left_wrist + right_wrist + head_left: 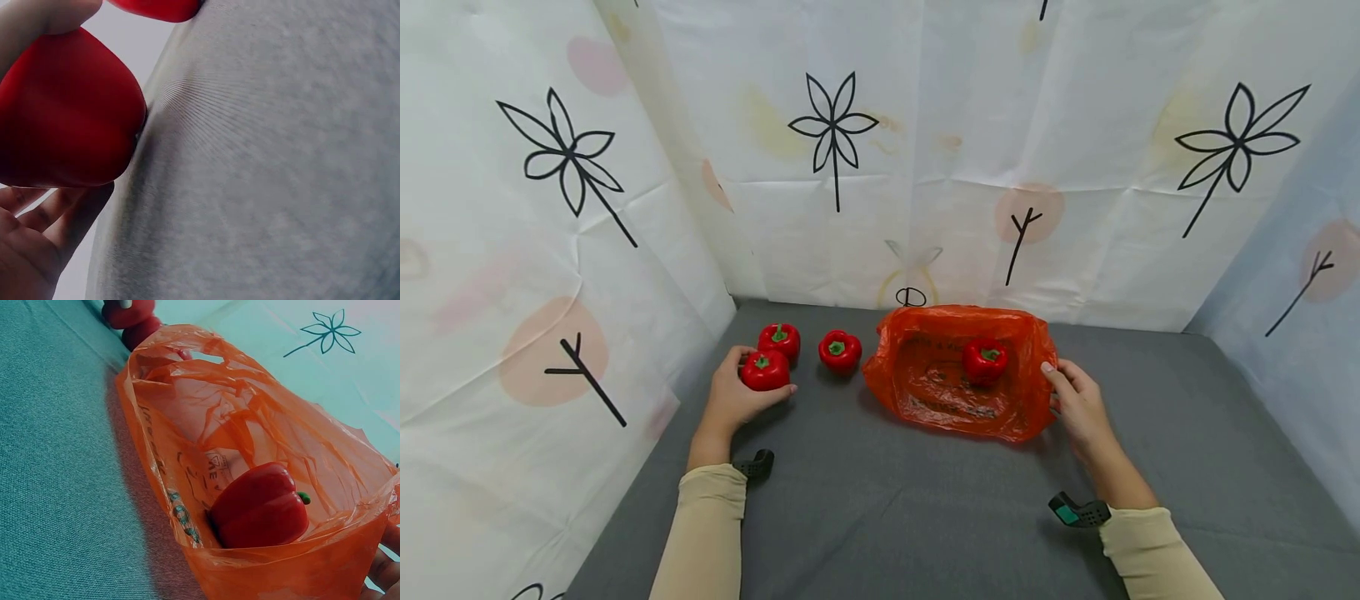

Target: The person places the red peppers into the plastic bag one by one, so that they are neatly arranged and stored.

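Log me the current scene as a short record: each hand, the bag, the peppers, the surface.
Left hand: left hand holds the nearest red bell pepper, thumb and fingers on opposite sides
Right hand: right hand pinches the right rim of the orange plastic bag
Bag: mouth open, printed
In bag: one bell pepper
Outside, not held: the far-left pepper, just behind the held one; the middle pepper, between it and the bag
Pepper count: four visible
Surface: gray cloth-like tabletop

A sheet-walled tabletop booth, this: flower-printed white sheets (955,92) rise left, top and right around a grey-covered table (895,525)!
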The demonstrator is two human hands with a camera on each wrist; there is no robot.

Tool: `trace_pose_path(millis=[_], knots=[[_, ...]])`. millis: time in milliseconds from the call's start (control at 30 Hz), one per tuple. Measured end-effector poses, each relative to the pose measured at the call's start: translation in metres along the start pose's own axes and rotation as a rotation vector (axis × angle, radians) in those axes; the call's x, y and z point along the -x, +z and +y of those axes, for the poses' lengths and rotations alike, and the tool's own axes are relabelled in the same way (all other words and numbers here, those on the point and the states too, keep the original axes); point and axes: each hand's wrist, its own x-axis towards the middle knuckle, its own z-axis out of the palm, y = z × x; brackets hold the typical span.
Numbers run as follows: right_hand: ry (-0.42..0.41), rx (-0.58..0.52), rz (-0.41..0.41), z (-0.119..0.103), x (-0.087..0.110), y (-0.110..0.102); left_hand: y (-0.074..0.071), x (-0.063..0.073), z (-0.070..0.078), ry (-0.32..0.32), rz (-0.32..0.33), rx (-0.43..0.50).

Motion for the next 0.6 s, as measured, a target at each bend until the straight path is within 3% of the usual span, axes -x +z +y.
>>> trace_pose_path(millis=[600], knots=[[0.015,-0.03,0.015,0.0,-0.002,0.0,-0.003,0.0,0.016,0.1,0.091,0.046]])
